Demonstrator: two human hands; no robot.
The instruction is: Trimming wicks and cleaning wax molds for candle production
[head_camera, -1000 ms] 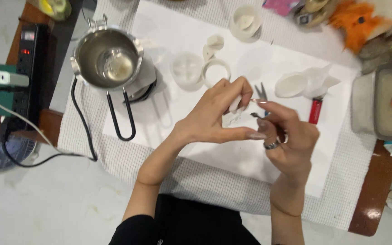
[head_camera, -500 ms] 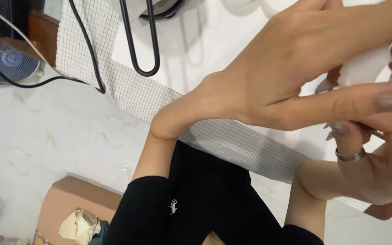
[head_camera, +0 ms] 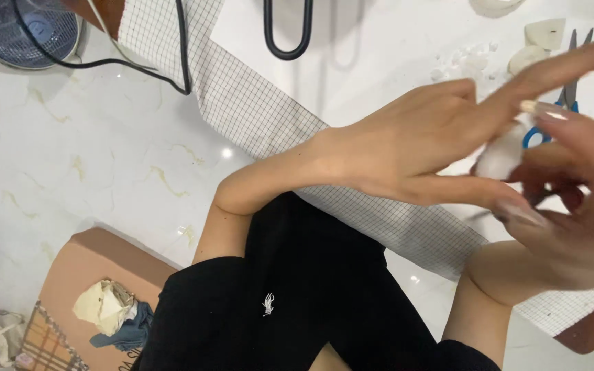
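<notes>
White lump [head_camera: 502, 154]; blue-handled scissors [head_camera: 564, 103]; white grid-checked cloth [head_camera: 256, 110]; black cable [head_camera: 173, 65]; white marbled floor [head_camera: 70, 165].

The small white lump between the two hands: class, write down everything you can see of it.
The white lump is small, rounded and matt, perhaps wax or soft clay; its material cannot be told for sure. It is blurred and mostly hidden. It is held above the white sheet, pinched between the fingers of the left hand and the right hand. Just behind it lie blue-handled scissors.
</notes>
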